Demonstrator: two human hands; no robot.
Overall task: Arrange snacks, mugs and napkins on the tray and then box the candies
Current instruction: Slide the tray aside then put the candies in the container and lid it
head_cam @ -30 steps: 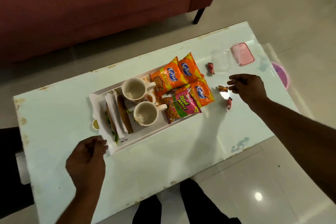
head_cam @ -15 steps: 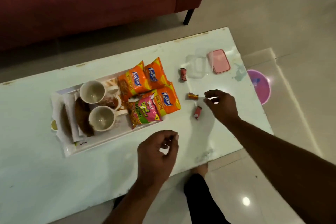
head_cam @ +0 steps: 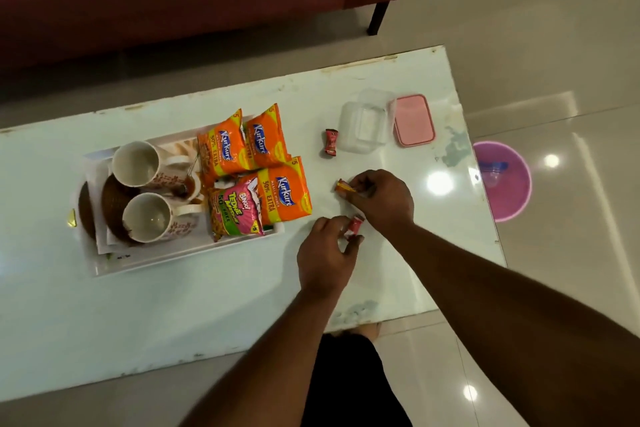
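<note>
**Two candies in hand, box farther out and a little to the right**

Found the right hand (head_cam: 381, 201) curled low over the table (head_cam: 207, 305), fingertips pinching an orange-wrapped candy (head_cam: 344, 186) by one end. Found the left hand (head_cam: 325, 256) just beside it on the side nearer the body, thumb and fingers closed on a red-wrapped candy (head_cam: 355, 226). Could not tell whether either candy had cleared the surface.

Looked outward and saw a third, dark red candy (head_cam: 330, 142) lying loose beyond both hands, long axis pointing roughly away from the body, just beside the left wall of the clear box (head_cam: 363, 126). Saw the box standing open-topped with no candy visible inside, and the pink lid (head_cam: 414, 120) flat just beside its right wall, long side also running away from the body.

Judged the box as lying ahead of the hands and slightly right, with the right hand the nearer of the two and nothing standing in its way. Judged the left hand as worse placed, since it would need to reach past the right to get there. Reckoned the loose candy an easy pickup on the same path.

Noted the tray (head_cam: 187, 258) well apart to the left, loaded with mugs (head_cam: 136, 163), snack packets (head_cam: 284, 194) and napkins (head_cam: 102, 246). Took the arranging as done and the boxing as barely begun.
</note>
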